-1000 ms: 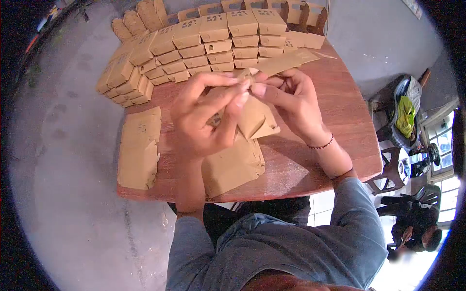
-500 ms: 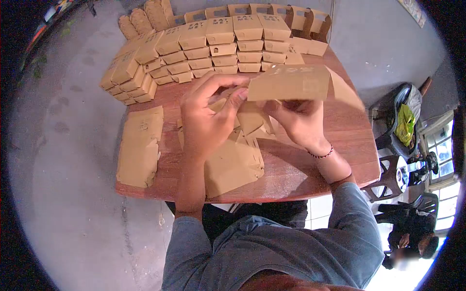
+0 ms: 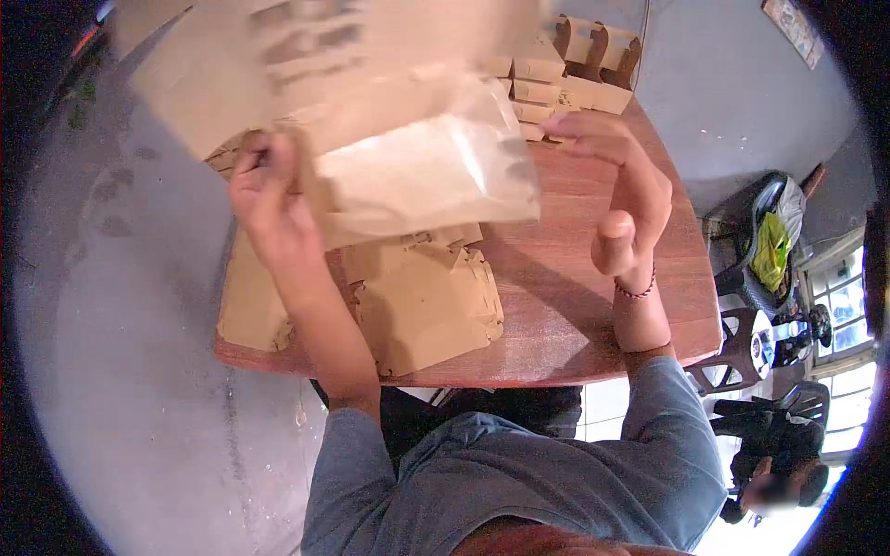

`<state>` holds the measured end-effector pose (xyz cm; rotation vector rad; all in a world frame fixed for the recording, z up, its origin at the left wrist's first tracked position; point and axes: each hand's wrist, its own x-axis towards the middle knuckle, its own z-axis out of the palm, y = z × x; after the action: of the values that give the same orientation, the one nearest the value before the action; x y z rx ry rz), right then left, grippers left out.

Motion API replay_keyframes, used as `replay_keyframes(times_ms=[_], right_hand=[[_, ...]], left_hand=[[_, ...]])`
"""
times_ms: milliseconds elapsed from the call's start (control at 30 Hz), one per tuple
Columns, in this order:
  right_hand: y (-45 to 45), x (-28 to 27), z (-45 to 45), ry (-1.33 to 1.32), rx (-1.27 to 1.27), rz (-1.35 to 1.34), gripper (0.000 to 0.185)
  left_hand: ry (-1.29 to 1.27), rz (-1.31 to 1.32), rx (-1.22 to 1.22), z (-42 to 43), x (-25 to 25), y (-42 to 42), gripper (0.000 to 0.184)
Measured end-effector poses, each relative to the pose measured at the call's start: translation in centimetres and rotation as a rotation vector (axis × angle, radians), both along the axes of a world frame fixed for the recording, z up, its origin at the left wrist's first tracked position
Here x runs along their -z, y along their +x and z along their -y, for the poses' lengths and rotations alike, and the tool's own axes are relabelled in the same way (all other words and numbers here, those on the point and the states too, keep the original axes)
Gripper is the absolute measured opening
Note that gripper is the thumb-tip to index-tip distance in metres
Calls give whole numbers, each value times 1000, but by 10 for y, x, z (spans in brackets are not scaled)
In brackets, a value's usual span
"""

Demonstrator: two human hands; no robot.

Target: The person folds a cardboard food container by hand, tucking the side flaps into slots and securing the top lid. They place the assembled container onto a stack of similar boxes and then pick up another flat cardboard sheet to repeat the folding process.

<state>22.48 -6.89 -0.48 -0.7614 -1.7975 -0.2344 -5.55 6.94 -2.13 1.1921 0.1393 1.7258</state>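
Close to the camera a brown cardboard food box [image 3: 389, 102] is raised, partly unfolded and blurred, with dark print on one panel and a shiny inner face. My left hand [image 3: 278, 199] is closed on its lower left edge. To the right of the box, apart from it, my right hand [image 3: 632, 190] is empty, its fingers stretched out above the table. Below the box, flat cardboard blanks [image 3: 426, 306] with notched edges lie near the table's front. Another flat blank [image 3: 250, 296] lies at the left, partly behind my left forearm.
Stacked folded boxes [image 3: 538, 91] stand at the back of the wooden table [image 3: 575, 315], mostly hidden by the raised box. Open boxes [image 3: 603, 56] stand at the far right corner. A chair with bags [image 3: 771, 241] and a seated person [image 3: 774, 454] are off to the right.
The box has come up and left, closer to the camera, and turned so its inner face shows. My right hand has let go of it and moved right.
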Motion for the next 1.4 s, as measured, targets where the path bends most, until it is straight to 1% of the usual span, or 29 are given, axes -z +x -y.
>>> replay_keyframes(times_ms=[33, 67, 100, 167, 200, 267, 300, 333, 400, 433, 467, 533, 667, 733, 767, 833, 867, 933, 967, 1000, 1033, 1067, 1100, 1167, 1200, 1233, 1300, 1367, 1400], right_hand=[[1, -3, 1, 5, 74, 6, 60], [1, -5, 2, 10, 149, 12, 67], [0, -4, 1, 12, 150, 13, 67], [-8, 0, -5, -144, -58, -210, 79], [-12, 2, -5, -141, -58, -210, 79], [-25, 7, -2, -448, -171, -386, 90], [-35, 7, 1, -462, -224, -501, 77], [-36, 9, 1, -462, -224, -501, 77], [-36, 14, 1, -440, -98, -455, 62], [-42, 11, 2, -351, -69, -498, 42], [-42, 10, 4, -351, -70, -496, 42], [-40, 9, 6, -204, -28, -300, 29], [-39, 10, 2, -128, -38, -357, 16], [-33, 10, 3, -148, 52, -452, 14], [-29, 12, -1, -93, 83, -425, 13], [-24, 11, -2, -80, 98, -449, 14], [-22, 11, -2, -68, 113, -477, 14], [-17, 8, -3, -56, 163, -464, 14], [-15, 7, -4, -44, 211, -453, 14], [-11, 6, -6, -45, 214, -455, 14], [-8, 6, -8, 32, 259, -368, 14], [-6, 6, -9, 108, 303, -279, 15], [-6, 6, -8, 104, 305, -279, 15], [-8, 4, -7, 226, 343, 5, 15], [-12, 4, -4, 221, 339, 6, 15], [-19, 5, 1, 200, 361, 119, 16], [-23, 12, 3, 179, 314, 310, 20], [-27, 17, 0, 182, 251, 363, 20], [-29, 18, -2, 186, 194, 413, 20]], left_hand=[[2, 0, 1, 4, -3, 1, 23], [-11, 103, 28, 9, -6, 1, 24], [-23, 206, 56, 13, -12, 3, 25], [10, 230, 141, 9, -9, -2, 24], [42, 252, 224, 8, -9, -3, 24], [42, 233, 143, 7, -6, 1, 23], [39, 214, 61, 6, -5, 3, 23], [39, 215, 61, 0, -1, 3, 23], [-136, -28, -196, -14, 5, 4, 38], [-134, 49, -126, -16, 7, 3, 26], [-134, 50, -127, -18, 8, 3, 26], [-243, 67, -51, -15, 4, 7, 24], [-245, 92, 65, -14, 4, 15, 17], [-208, -160, 8, -7, -1, 16, 19], [-207, -156, 7, -5, -3, 15, 19], [-252, -523, -111, 2, -5, 13, 24], [-252, -522, -110, 5, -7, 9, 24], [-251, -932, -40, 10, -9, -3, 29], [-252, -933, -36, 11, -10, -8, 29], [-225, -1135, 4, 13, -12, -14, 30], [-196, -1338, 47, 15, -12, -17, 31], [-196, -1339, 50, 19, -12, -18, 31], [-148, -1244, 88, 25, -12, -17, 31], [-110, -1145, 127, 33, -12, -11, 31], [-112, -995, 78, 41, -17, 2, 33], [-113, -846, 28, 48, -20, 14, 36], [-106, -836, 80, 51, -16, 37, 39], [-97, -819, 130, 50, -14, 51, 43], [-147, -835, 238, 48, -14, 55, 41]])
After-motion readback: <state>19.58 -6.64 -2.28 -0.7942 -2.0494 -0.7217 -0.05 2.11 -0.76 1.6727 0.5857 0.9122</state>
